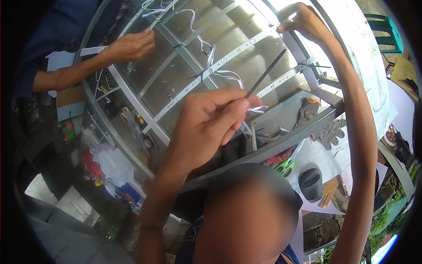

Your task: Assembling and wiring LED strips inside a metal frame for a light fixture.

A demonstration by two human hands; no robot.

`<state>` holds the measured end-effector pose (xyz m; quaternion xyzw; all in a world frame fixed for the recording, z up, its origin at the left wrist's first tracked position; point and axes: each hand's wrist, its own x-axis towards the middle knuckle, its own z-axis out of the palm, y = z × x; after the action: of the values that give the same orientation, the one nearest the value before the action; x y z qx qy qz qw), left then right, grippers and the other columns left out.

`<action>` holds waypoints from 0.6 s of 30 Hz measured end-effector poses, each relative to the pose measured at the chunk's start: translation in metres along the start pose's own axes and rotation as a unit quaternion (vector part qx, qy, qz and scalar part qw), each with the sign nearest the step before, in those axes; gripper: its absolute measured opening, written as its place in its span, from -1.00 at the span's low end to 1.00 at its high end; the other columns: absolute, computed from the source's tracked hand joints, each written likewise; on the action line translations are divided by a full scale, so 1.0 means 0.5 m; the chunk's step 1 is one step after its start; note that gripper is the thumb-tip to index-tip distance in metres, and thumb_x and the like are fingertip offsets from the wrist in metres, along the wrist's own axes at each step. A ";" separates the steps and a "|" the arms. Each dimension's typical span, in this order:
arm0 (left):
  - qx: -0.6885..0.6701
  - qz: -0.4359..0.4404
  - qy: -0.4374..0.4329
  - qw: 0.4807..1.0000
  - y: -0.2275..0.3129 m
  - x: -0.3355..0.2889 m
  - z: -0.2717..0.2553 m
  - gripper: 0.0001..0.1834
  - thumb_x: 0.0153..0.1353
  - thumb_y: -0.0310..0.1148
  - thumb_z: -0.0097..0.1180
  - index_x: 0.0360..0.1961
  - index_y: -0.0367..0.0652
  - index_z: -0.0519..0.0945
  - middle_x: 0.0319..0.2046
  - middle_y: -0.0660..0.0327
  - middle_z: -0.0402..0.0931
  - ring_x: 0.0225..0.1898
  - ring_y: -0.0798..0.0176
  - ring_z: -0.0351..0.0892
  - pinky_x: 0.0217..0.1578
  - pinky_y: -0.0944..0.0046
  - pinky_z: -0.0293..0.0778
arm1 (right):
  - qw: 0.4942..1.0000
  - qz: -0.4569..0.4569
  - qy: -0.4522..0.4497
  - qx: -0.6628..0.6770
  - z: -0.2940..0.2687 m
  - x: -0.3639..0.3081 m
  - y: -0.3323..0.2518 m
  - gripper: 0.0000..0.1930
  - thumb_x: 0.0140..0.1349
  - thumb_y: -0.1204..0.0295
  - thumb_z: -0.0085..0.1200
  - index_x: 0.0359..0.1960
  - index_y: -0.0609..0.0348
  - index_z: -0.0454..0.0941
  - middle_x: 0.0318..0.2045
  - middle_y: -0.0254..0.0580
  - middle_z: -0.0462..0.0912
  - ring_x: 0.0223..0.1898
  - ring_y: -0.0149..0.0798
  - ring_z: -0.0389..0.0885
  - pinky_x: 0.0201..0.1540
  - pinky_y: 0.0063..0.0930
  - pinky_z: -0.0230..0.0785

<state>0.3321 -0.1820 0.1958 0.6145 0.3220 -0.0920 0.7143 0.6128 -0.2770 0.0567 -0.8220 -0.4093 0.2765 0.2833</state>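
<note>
— Black, thin rod (265,74) — the left hand (206,121) pinches its lower end, tip slanting up over the metal frame (281,143).

— And the right hand (303,20)?

— Far above that pinch, fingers closed on the end of a light strip (246,46). White wires (220,70) hang loose between strips, so wiring looks unfinished.

— Obstacles?

— A co-worker's hand (129,45) up-left; gloves (327,127) lie just right.

My left hand (211,119) pinches a thin black rod (266,73) over the metal panel (246,66); my right hand (301,20) touches a light strip (228,57) there.
</note>
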 end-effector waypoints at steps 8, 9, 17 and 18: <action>-0.227 -0.133 0.052 0.963 -0.092 0.204 0.120 -0.70 0.17 -0.51 -0.04 -0.08 -0.48 0.43 -0.45 0.20 0.45 -0.63 0.45 0.36 -0.69 0.49 0.15 | 1.000 0.000 0.004 0.031 0.012 0.012 0.055 -0.47 -0.16 0.27 0.34 -0.10 0.21 0.53 -0.16 -0.01 0.54 -0.11 -0.12 0.50 -0.06 -0.29 0.36; -0.224 -0.135 0.085 0.961 -0.105 0.216 0.114 -0.71 0.16 -0.53 -0.04 -0.10 -0.48 0.43 -0.43 0.16 0.46 -0.63 0.43 0.38 -0.69 0.48 0.16 | 0.999 -0.003 0.003 0.033 0.014 0.016 0.055 -0.47 -0.16 0.27 0.34 -0.10 0.21 0.53 -0.16 -0.01 0.54 -0.11 -0.12 0.50 -0.06 -0.29 0.36; -0.258 -0.100 0.098 0.956 -0.143 0.335 0.124 -0.74 0.22 -0.54 -0.06 -0.08 -0.45 0.42 -0.33 0.07 0.49 -0.46 0.31 0.44 -0.53 0.43 0.32 | 1.000 -0.021 0.007 -0.019 0.017 0.024 0.059 -0.35 -0.13 0.13 0.37 -0.02 0.24 0.49 -0.11 -0.06 0.54 -0.04 -0.10 0.49 -0.02 -0.31 0.32; -0.292 -0.081 0.114 0.946 -0.144 0.342 0.128 -0.73 0.24 -0.53 -0.06 -0.05 -0.42 0.42 -0.33 0.09 0.49 -0.45 0.31 0.44 -0.53 0.43 0.32 | 1.000 -0.005 0.015 -0.005 0.022 0.020 0.053 -0.36 -0.12 0.14 0.37 -0.02 0.25 0.49 -0.11 -0.06 0.54 -0.05 -0.11 0.49 -0.02 -0.31 0.32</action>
<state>0.4489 -0.2134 0.0412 0.3574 0.4629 0.0196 0.8109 0.6241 -0.2797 0.0285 -0.8255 -0.4105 0.2604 0.2867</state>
